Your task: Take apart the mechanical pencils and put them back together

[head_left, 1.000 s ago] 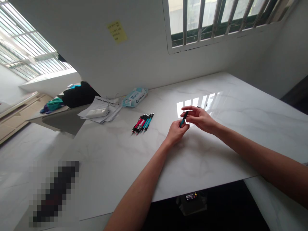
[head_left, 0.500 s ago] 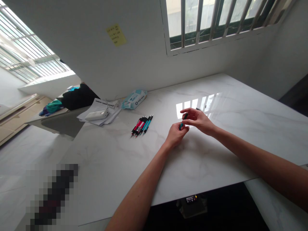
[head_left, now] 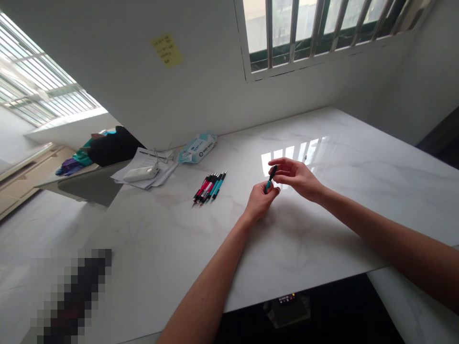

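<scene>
A slim teal and black pen (head_left: 271, 178) stands tilted up between my two hands, above the white marble table (head_left: 172, 239). My left hand (head_left: 260, 201) pinches its teal lower part. My right hand (head_left: 296, 178) curls around its dark upper part from the right, with the fingertips close to the left hand. To the left of my hands lies a tight row of several red-and-black and teal-and-black pens (head_left: 210, 187), which neither hand touches.
Papers (head_left: 145, 168) under a white device (head_left: 139, 173) and a pale blue wipes packet (head_left: 197, 149) lie at the table's far edge. A black bag (head_left: 114, 147) sits beyond them. A pixelated patch (head_left: 70, 296) covers the lower left.
The pen now looks more upright and continuous between my hands. A small dark item beyond my right hand no longer shows. The view has shifted slightly, moving the table leftward in frame.
</scene>
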A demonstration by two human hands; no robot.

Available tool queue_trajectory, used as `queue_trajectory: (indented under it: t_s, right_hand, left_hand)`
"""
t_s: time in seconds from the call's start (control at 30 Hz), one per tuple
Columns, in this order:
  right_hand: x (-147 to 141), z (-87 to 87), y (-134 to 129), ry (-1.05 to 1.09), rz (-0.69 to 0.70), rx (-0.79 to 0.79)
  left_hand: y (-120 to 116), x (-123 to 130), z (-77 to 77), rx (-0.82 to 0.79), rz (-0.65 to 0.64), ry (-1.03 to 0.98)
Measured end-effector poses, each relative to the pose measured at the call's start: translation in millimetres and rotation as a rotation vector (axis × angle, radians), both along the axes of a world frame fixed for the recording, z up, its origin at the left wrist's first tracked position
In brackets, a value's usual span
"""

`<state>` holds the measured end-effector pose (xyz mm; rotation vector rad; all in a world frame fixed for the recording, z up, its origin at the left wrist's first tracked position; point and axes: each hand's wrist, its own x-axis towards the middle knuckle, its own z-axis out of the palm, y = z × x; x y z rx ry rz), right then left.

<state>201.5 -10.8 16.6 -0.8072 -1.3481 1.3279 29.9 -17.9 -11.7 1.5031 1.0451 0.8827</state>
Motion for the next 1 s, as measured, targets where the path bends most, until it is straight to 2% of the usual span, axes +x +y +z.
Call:
queue_trajectory:
  t_s: [0.17, 0.4, 0.6, 0.7, 0.83, 1.0]
  right_hand:
    - [5.0, 2.3, 4.0, 0.087, -0.059, 0.01]
    - [20.3, 18.6, 9.5, 0.179, -0.126, 0.013]
    - [31.8, 12.1, 22.1, 0.162, -0.225, 0.005]
    - [41.1, 6.7, 30.6, 0.006, -0.327, 0.088]
    - [69.2, -4.2, 45.2, -0.431, -0.529, 0.238]
    - [111.9, -39.5, 61.3, -0.776, -0.671, 0.103]
  left_hand:
    - [-0.9, -1.1, -0.5, 0.018, -0.014, -0.005]
    - [-2.7, -2.6, 0.0, 0.048, -0.02, 0.045]
    - [-3.2, -7.0, -0.8, 0.022, 0.028, 0.01]
    - [-2.1, -12.6, -1.8, -0.073, 0.067, -0.12]
    - [0.7, -18.0, -3.0, -0.108, 0.111, -0.268]
    - [-0.3, -18.1, -3.5, -0.091, 0.161, -0.296]
